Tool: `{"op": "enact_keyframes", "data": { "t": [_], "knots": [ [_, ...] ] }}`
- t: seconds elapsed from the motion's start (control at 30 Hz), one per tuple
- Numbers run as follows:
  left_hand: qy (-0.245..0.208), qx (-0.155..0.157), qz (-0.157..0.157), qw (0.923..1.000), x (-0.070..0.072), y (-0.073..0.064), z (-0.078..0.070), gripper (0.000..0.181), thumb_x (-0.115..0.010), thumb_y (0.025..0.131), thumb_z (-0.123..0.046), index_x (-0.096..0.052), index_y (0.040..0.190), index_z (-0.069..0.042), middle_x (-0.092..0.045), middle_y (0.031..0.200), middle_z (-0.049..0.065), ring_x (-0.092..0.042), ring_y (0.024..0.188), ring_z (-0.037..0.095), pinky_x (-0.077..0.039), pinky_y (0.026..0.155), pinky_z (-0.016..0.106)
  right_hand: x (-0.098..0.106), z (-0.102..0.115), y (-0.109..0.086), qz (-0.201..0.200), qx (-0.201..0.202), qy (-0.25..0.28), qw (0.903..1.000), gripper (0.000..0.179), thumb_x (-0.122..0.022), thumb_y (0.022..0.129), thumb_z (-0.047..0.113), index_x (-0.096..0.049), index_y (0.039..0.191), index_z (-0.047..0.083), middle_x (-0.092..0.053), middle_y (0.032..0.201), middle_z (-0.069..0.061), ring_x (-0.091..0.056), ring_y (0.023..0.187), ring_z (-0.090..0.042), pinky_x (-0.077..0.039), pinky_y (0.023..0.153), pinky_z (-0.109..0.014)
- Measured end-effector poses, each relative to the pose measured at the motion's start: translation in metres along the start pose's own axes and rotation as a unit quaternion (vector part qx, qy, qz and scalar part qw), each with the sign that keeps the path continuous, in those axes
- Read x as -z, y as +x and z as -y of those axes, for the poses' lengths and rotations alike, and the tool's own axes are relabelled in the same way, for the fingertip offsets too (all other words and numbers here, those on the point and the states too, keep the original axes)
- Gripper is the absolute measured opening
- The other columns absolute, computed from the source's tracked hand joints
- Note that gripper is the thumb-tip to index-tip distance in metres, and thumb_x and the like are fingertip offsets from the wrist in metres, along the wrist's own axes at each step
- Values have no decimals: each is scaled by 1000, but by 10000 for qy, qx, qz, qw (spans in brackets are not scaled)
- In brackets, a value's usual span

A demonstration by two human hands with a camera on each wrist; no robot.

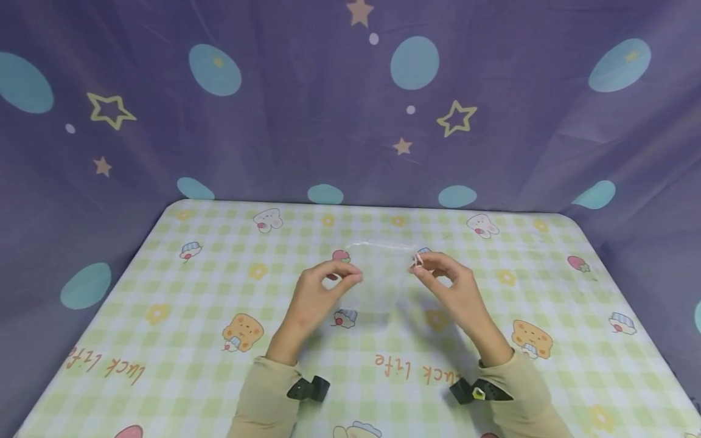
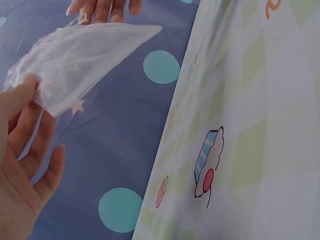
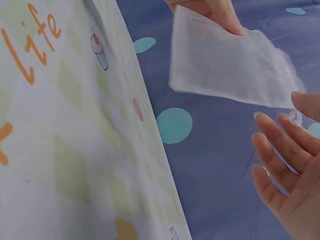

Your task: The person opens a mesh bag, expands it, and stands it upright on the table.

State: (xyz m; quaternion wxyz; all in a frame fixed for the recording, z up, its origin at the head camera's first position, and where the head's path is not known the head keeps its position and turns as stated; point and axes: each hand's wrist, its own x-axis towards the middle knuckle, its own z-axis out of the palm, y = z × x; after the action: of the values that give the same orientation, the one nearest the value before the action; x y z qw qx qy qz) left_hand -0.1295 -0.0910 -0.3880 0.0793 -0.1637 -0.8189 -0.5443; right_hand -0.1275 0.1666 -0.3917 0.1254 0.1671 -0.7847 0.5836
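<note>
A sheer white mesh drawstring bag [image 1: 378, 280] is stretched between both hands above the table, almost see-through in the head view. My left hand [image 1: 314, 298] pinches one side of it between thumb and fingers; the left wrist view shows the thumb on the mesh bag [image 2: 82, 65]. At the opposite side, my right hand [image 1: 457, 289] pinches the gathered end, where a thin white cord [image 1: 418, 261] shows at the fingertips. In the right wrist view the bag [image 3: 225, 62] hangs flat, with its edge gathered near the thumb. Whether anything lies inside, I cannot tell.
The table [image 1: 181, 280] carries a green-and-white checked cloth printed with cartoon figures and lettering. A purple curtain [image 1: 328, 134] with stars and teal ovals hangs behind it. Dark wrist straps [image 1: 309, 389] sit on both sleeves.
</note>
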Motion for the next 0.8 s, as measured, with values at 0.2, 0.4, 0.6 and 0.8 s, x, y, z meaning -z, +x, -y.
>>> {"op": "enact_keyframes", "data": {
  "t": [0.2,0.4,0.6,0.8],
  "knots": [
    [-258,-261,-182,9992,-1,-1,-2,4,-76,88,-16,-75,91,-13,-74,88,-9,-64,104,8,-49,86,33,-5,-4,0,320,-182,-299,9989,12,-68,94,8,-71,105,4,-72,97,-5,-65,89,-8,-49,80,-23],
    [-369,-300,-282,9985,-2,0,-3,6,-76,88,-18,-75,91,-13,-73,89,-8,-65,96,10,-48,85,33,-8,-3,-2,603,-103,-380,9974,13,-69,93,9,-72,105,5,-73,94,1,-65,85,-11,-50,79,-26],
    [-303,-240,-243,9990,-1,0,-2,6,-75,89,-20,-75,92,-14,-73,89,-9,-65,90,9,-49,85,37,-10,-2,-4,408,32,-373,9985,10,-71,90,3,-73,100,5,-73,90,-1,-64,81,-10,-49,79,-23],
    [-187,-276,-261,9991,0,1,1,7,-74,90,-20,-75,93,-14,-74,91,-7,-65,99,10,-50,84,40,-10,-2,-3,95,281,-50,9995,14,-69,89,-6,-72,100,2,-72,84,-8,-66,78,-12,-50,80,-21]
  ]
}}
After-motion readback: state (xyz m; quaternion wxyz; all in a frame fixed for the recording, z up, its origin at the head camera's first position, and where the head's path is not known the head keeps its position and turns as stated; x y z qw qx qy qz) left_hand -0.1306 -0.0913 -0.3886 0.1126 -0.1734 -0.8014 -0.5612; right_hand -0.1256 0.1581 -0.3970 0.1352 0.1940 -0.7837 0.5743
